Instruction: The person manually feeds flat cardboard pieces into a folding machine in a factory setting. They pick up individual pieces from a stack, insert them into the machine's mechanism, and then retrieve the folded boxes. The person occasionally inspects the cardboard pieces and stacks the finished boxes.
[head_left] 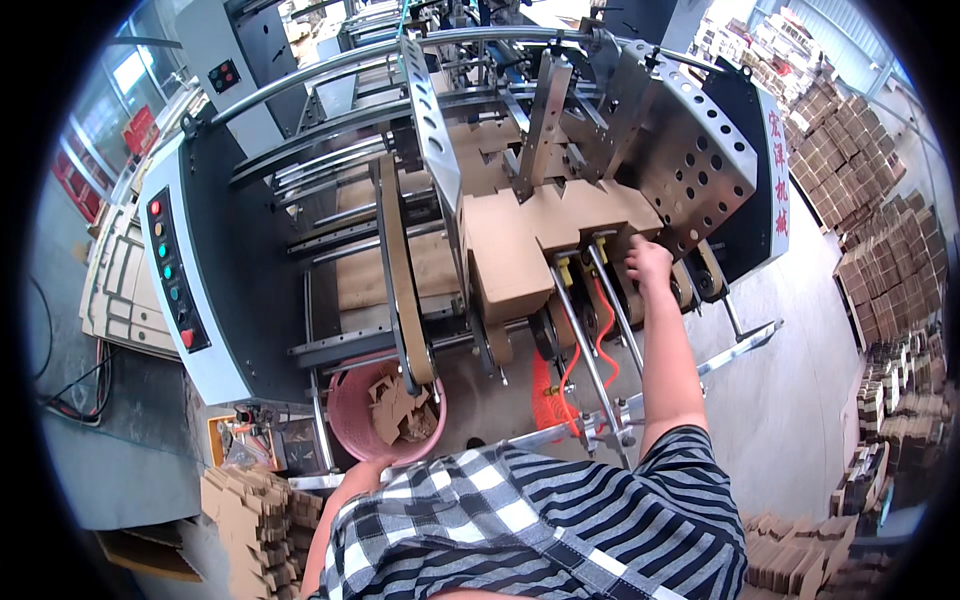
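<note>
In the head view, we see the right hand at the front right edge of the cardboard, fingers curled; whether its grip pinches a sheet or merely rests there, we cannot tell. The cardboard lies in the machine, between a slotted plate on its left and a perforated plate on its right, with a folded panel facing us. Two rods reach from below it toward us, an orange hose beside them.

The left hand is at the near rim of the pink basket, which holds scraps; it is partly hidden, so we cannot tell how its grip stands. Left of the cardboard runs a tan belt, and farther left we see a button panel.
</note>
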